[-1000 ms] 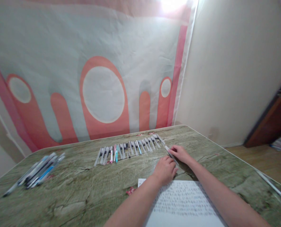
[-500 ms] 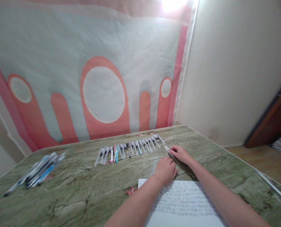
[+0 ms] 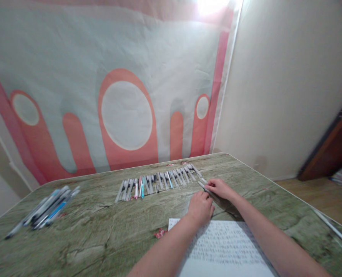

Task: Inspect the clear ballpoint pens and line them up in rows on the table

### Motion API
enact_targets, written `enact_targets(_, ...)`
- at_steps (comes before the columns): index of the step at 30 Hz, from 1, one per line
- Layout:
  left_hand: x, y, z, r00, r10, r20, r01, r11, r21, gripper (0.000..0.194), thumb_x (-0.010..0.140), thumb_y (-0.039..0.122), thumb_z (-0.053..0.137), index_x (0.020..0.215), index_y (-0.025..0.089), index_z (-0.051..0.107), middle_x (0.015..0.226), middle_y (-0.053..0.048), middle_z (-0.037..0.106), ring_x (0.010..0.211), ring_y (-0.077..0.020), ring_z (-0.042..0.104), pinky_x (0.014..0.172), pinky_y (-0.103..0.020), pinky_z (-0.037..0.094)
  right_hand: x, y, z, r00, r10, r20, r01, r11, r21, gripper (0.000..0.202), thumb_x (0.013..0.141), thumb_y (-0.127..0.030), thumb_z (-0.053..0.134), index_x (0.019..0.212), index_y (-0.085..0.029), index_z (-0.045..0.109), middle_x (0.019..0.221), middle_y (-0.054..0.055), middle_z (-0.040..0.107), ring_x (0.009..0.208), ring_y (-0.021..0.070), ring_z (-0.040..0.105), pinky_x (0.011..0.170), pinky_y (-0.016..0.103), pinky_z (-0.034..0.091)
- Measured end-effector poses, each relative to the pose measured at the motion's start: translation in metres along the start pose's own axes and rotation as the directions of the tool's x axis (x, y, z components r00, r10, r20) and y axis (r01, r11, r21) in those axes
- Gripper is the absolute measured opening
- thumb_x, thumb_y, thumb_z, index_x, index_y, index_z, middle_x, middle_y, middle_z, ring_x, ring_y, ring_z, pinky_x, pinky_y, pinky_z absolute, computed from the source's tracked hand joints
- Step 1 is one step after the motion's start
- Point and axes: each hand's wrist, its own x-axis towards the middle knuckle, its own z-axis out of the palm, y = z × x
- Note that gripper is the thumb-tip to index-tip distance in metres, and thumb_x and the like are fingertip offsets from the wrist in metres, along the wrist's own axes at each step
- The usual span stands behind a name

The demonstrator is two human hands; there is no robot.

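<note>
1. The right hand [image 3: 218, 188] has its thumb and fingers pinched on a pale pen [image 3: 202, 185], just above or on the tabletop; which of the two, I cannot tell.
2. The left hand [image 3: 201, 207] lies palm down just beside it, fingers together and bent; whether they grip anything cannot be seen.
3. The pen slants away from the fingertips, its far end near the right end of the row [image 3: 175, 180].
4. The row runs across the far part of the tabletop [image 3: 107, 238]: mostly clear pens with dark parts, side by side and slanted, with a pink-and-white pen [image 3: 136, 190] and a teal pen [image 3: 142, 190] in its left half.
5. The sheet [image 3: 223, 242], covered in lines of handwriting with a bare lower part, lies under the forearms, its top edge near the left hand.
6. Well apart, at the left, a loose pile [image 3: 45, 209] of pens lies on the tabletop, one of them blue [image 3: 56, 211].
7. A thin white rod [image 3: 334, 229] lies along the right edge.
8. Behind stand a pink-and-grey backdrop [image 3: 126, 115], a plain wall [image 3: 274, 96] and a brown door [image 3: 329, 146].
</note>
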Motion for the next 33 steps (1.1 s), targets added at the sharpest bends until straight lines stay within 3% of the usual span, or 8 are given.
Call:
enact_targets(6, 0.000, -0.001, 0.002, 1.000, -0.011, -0.009, 0.011, 0.999, -0.047, 0.024, 0.078, 0.032, 0.042, 0.087, 0.017, 0.059, 0.096, -0.008, 0.054, 0.094, -0.0200, 0.045, 0.083, -0.035, 0.035, 0.003, 0.001, 0.002, 0.998, 0.051, 0.022, -0.049, 0.994, -0.096, 0.036, 0.067, -0.045, 0.051, 0.056, -0.012, 0.061, 0.048, -0.001, 0.055, 0.047, 0.0093, 0.043, 0.044, 0.020, 0.026)
enact_targets(15, 0.000, -0.009, 0.008, 0.998, -0.016, -0.054, 0.010, 0.994, -0.107, 0.024, 0.079, 0.030, 0.041, 0.090, 0.016, 0.056, 0.095, -0.008, 0.054, 0.092, -0.0195, 0.046, 0.083, -0.034, 0.036, 0.004, 0.001, 0.009, 0.983, 0.089, -0.161, -0.114, 0.982, -0.149, 0.033, 0.069, -0.044, 0.049, 0.059, -0.014, 0.061, 0.054, 0.002, 0.059, 0.051, 0.0121, 0.049, 0.048, 0.021, 0.030)
enact_targets(22, 0.001, -0.010, 0.009, 0.996, 0.027, -0.090, -0.041, 0.987, -0.156, 0.029, 0.077, 0.032, 0.044, 0.102, 0.019, 0.052, 0.103, -0.007, 0.050, 0.094, -0.0184, 0.046, 0.082, -0.032, 0.038, 0.006, 0.012, 0.006, 0.937, 0.091, -0.337, -0.121, 0.990, -0.067, 0.033, 0.071, -0.047, 0.046, 0.063, -0.016, 0.056, 0.052, 0.000, 0.055, 0.049, 0.0117, 0.047, 0.050, 0.022, 0.034)
enact_targets(33, 0.003, -0.007, 0.009, 0.990, 0.124, -0.073, -0.137, 0.968, -0.208, 0.025, 0.079, 0.023, 0.040, 0.092, 0.019, 0.061, 0.107, -0.006, 0.051, 0.093, -0.0182, 0.044, 0.080, -0.032, 0.037, 0.002, 0.006, 0.008, 0.980, -0.013, -0.201, 0.002, 0.999, -0.054, 0.023, 0.073, -0.032, 0.045, 0.080, -0.017, 0.060, 0.068, 0.002, 0.062, 0.060, 0.0132, 0.053, 0.059, 0.024, 0.039)
